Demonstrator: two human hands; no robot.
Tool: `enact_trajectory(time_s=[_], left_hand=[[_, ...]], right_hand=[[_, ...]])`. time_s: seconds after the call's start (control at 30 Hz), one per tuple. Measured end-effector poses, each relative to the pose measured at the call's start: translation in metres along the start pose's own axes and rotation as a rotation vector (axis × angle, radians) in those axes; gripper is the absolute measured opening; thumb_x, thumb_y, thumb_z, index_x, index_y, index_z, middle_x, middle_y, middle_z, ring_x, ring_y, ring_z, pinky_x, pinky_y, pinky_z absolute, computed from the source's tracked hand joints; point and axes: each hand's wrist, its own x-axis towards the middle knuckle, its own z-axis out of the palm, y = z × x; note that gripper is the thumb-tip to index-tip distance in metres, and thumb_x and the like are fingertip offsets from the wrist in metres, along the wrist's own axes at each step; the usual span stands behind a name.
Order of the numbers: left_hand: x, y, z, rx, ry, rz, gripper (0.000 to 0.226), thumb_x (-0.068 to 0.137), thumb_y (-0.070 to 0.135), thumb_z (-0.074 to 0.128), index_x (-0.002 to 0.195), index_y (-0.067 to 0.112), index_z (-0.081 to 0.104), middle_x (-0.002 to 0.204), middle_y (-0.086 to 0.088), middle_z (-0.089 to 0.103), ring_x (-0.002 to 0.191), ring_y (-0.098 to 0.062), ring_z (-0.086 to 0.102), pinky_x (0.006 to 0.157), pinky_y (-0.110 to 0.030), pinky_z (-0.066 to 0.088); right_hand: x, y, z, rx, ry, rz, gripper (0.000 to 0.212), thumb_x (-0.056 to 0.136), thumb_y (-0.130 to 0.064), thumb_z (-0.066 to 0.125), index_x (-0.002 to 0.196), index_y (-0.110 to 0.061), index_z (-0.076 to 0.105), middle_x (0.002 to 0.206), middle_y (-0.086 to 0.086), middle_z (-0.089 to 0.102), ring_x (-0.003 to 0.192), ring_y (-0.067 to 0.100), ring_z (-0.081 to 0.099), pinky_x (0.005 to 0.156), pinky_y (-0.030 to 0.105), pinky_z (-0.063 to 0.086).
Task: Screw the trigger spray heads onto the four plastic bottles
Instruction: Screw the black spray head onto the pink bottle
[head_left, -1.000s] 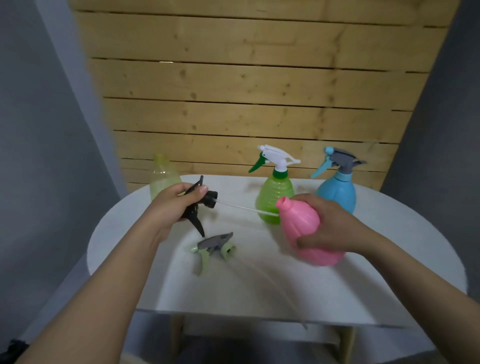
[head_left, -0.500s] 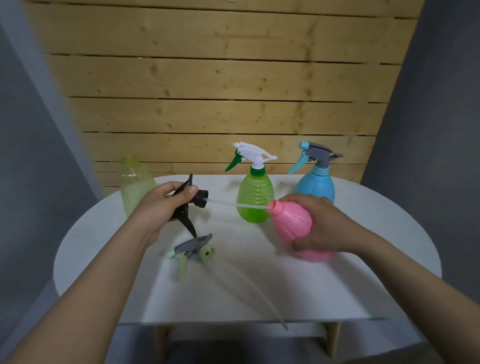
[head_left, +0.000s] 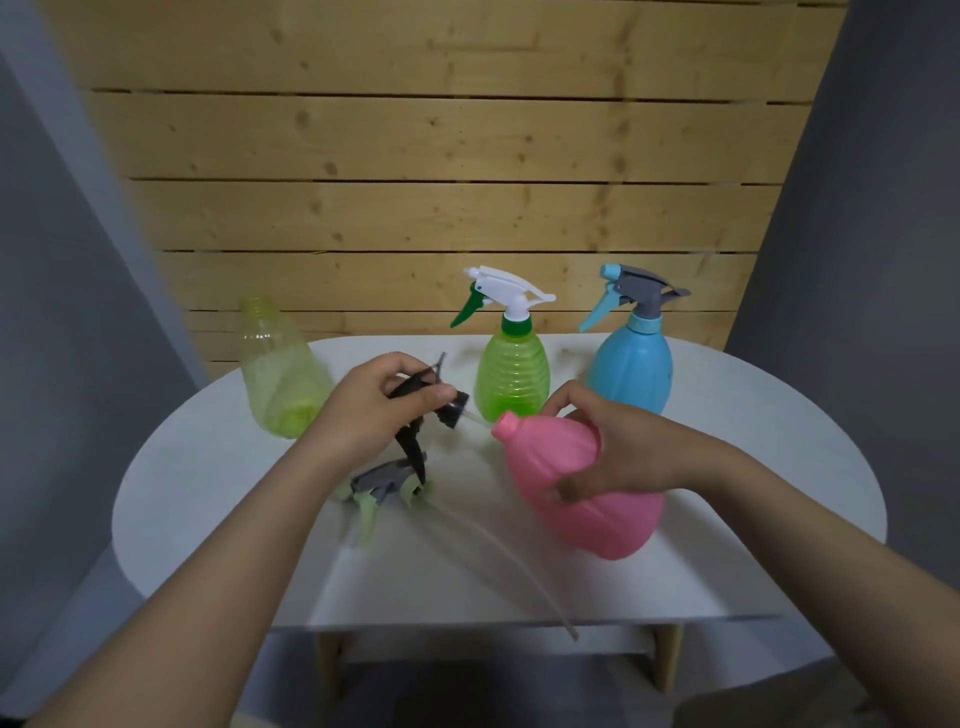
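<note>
Roughly halfway, going by the head view, the only one we have.

Done: the green bottle (head_left: 513, 375) at the back carries its white-and-green trigger head (head_left: 501, 293), and the blue bottle (head_left: 631, 371) just to its right carries a grey-and-blue trigger head (head_left: 631, 293). Both stand upright on the counter (head_left: 779, 467) and both heads look seated, though we can't confirm thread tightness from here.

In progress: our right hand (head_left: 618, 441) has its fingers clenched around the pink bottle (head_left: 582, 483), tipped so the open neck points left toward the other hand. Our left hand (head_left: 363, 410) has its fingers pinched on the black trigger head (head_left: 421, 410), collar facing the pink neck. The dip tube seems to run from the collar into the neck, but it's thin and blurred, so that's a judgement. Collar and neck are near, not yet touching; no threading started as far as we can see.

Left: the pale yellow-green bottle (head_left: 280, 374) stands open-necked at the back left, well apart from the others. Its likely match, the grey-and-light-green trigger head (head_left: 382, 486), lies loose on the counter just below the left hand, with its clear dip tube (head_left: 511, 558) trailing toward the front edge.

So two capped, one being mated, one untouched.
</note>
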Motion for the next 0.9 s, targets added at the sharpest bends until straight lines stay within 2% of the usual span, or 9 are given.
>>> enact_trajectory(time_s=[0.13, 0.23, 0.3, 0.43, 0.6, 0.67, 0.8, 0.83, 0.9], left_hand=[[-0.007, 0.002, 0.021, 0.032, -0.212, -0.005, 0.014, 0.079, 0.031, 0.070, 0.082, 0.022, 0.060, 0.067, 0.007, 0.066, 0.054, -0.004, 0.060, 0.052, -0.016, 0.046], [-0.007, 0.005, 0.017, 0.090, -0.392, -0.005, 0.023, 0.075, 0.023, 0.075, 0.094, 0.021, 0.062, 0.077, 0.005, 0.069, 0.062, -0.009, 0.062, 0.061, -0.019, 0.049], [-0.008, 0.007, 0.014, 0.107, -0.487, -0.007, 0.028, 0.073, 0.016, 0.077, 0.097, 0.018, 0.063, 0.076, 0.004, 0.070, 0.063, -0.012, 0.065, 0.061, -0.020, 0.051], [-0.010, 0.008, 0.017, 0.077, -0.543, -0.032, 0.029, 0.070, 0.007, 0.078, 0.096, 0.014, 0.066, 0.079, -0.004, 0.072, 0.064, -0.015, 0.068, 0.064, -0.024, 0.056], [-0.011, 0.005, 0.020, 0.057, -0.622, -0.098, 0.022, 0.070, 0.008, 0.076, 0.088, 0.017, 0.067, 0.070, 0.006, 0.071, 0.058, -0.013, 0.064, 0.058, -0.023, 0.052], [-0.010, 0.003, 0.019, 0.037, -0.606, -0.116, 0.019, 0.072, 0.007, 0.074, 0.086, 0.017, 0.067, 0.068, 0.006, 0.071, 0.055, -0.012, 0.063, 0.056, -0.022, 0.051], [-0.005, -0.004, 0.007, -0.022, -0.381, -0.175, 0.016, 0.076, 0.005, 0.071, 0.071, 0.020, 0.071, 0.058, 0.005, 0.069, 0.049, -0.008, 0.060, 0.051, -0.019, 0.050], [-0.004, -0.006, 0.003, -0.085, -0.322, -0.200, 0.018, 0.077, 0.004, 0.070, 0.068, 0.019, 0.072, 0.056, 0.004, 0.068, 0.048, -0.009, 0.059, 0.051, -0.020, 0.051], [-0.002, -0.010, -0.004, -0.220, -0.237, -0.237, 0.016, 0.079, 0.005, 0.067, 0.069, 0.016, 0.072, 0.057, -0.001, 0.064, 0.047, -0.012, 0.056, 0.054, -0.022, 0.050]], right_hand=[[0.000, -0.007, 0.003, 0.052, -0.116, -0.012, 0.059, 0.051, -0.052, 0.076, 0.103, -0.039, 0.050, 0.100, -0.004, 0.069, 0.089, 0.017, 0.067, 0.078, 0.036, 0.056], [0.002, -0.004, 0.003, 0.054, -0.157, -0.010, 0.052, 0.060, -0.043, 0.078, 0.105, -0.038, 0.052, 0.103, -0.005, 0.068, 0.091, 0.015, 0.066, 0.080, 0.035, 0.056], [0.004, -0.002, 0.003, 0.089, -0.176, -0.013, 0.048, 0.063, -0.039, 0.079, 0.104, -0.039, 0.054, 0.103, -0.006, 0.068, 0.091, 0.013, 0.067, 0.079, 0.030, 0.056], [0.005, -0.003, 0.004, 0.138, -0.247, -0.007, 0.055, 0.054, -0.047, 0.077, 0.104, -0.038, 0.057, 0.101, -0.005, 0.070, 0.089, 0.014, 0.068, 0.078, 0.030, 0.057], [0.007, -0.004, 0.004, 0.248, -0.410, 0.024, 0.062, 0.054, -0.043, 0.076, 0.112, -0.027, 0.059, 0.110, 0.005, 0.070, 0.091, 0.016, 0.069, 0.078, 0.030, 0.057], [0.008, -0.002, 0.005, 0.277, -0.402, 0.025, 0.061, 0.060, -0.041, 0.075, 0.117, -0.030, 0.058, 0.115, 0.003, 0.067, 0.095, 0.013, 0.067, 0.082, 0.028, 0.055], [0.010, 0.009, 0.000, 0.410, -0.094, 0.011, 0.052, 0.072, -0.037, 0.076, 0.120, -0.036, 0.056, 0.123, 0.002, 0.061, 0.110, 0.017, 0.061, 0.097, 0.033, 0.048], [0.010, 0.012, -0.001, 0.481, -0.044, 0.005, 0.053, 0.072, -0.034, 0.075, 0.121, -0.036, 0.054, 0.125, 0.004, 0.058, 0.111, 0.019, 0.059, 0.095, 0.033, 0.049], [0.009, 0.017, -0.001, 0.676, -0.006, -0.016, 0.056, 0.075, -0.015, 0.075, 0.121, -0.035, 0.050, 0.123, 0.006, 0.053, 0.106, 0.021, 0.061, 0.084, 0.033, 0.055]])
